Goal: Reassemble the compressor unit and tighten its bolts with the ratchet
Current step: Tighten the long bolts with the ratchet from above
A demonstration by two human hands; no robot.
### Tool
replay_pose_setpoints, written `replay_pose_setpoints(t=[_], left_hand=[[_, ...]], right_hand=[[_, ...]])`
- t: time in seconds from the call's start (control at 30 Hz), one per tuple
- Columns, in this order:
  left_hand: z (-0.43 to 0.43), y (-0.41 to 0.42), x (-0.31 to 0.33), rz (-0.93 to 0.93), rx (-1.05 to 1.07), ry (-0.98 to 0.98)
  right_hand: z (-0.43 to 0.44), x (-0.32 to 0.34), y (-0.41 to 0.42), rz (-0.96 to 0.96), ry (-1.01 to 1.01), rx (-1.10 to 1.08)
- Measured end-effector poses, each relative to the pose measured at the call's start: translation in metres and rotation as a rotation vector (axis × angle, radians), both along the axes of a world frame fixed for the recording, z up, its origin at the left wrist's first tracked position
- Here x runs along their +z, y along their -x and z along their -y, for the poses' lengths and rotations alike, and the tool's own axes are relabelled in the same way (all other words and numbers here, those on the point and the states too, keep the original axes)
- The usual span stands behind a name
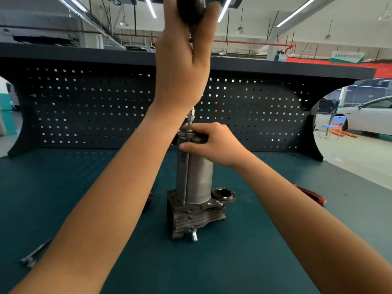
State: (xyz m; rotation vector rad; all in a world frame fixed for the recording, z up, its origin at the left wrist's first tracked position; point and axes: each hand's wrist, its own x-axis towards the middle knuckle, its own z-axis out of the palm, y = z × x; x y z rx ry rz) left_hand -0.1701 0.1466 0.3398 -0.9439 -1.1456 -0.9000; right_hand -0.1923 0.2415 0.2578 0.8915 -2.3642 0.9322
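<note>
Compressor [195, 179] upright mid-mat [254, 240], cylinder seated on finned base. Left hand [182, 66] wrapped round driver handle [191, 9], shaft down on top bolt [189, 126]. Right hand [214, 145] grips cylinder top. Looks assembled, bolts mid run-in; ratchet-like tool [31, 256] lies aside, final tightening probably left

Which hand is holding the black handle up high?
The left hand: it grips the black handle high up, while the right hand is lower, holding the top of the compressor.
</note>
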Motion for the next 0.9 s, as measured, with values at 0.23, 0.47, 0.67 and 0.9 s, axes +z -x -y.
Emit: replay_pose_setpoints(t=[0.23, 0.47, 0.67, 0.9], left_hand=[[0.030, 0.021, 0.021, 0.426, -0.941, -0.561], [0.046, 0.072, 0.033, 0.798, -1.441, -0.790], [0.039, 0.062, 0.030, 0.687, -1.421, -0.781], [0.001, 0.002, 0.000, 0.072, -0.210, -0.103]], right_hand=[[-0.001, 0.000, -0.001, -0.009, -0.009, -0.001], [0.000, -0.004, 0.003, -0.076, -0.026, 0.025], [0.000, -0.010, 0.006, -0.149, -0.014, 0.010], [0.003, -0.008, 0.006, -0.129, -0.023, -0.024]])
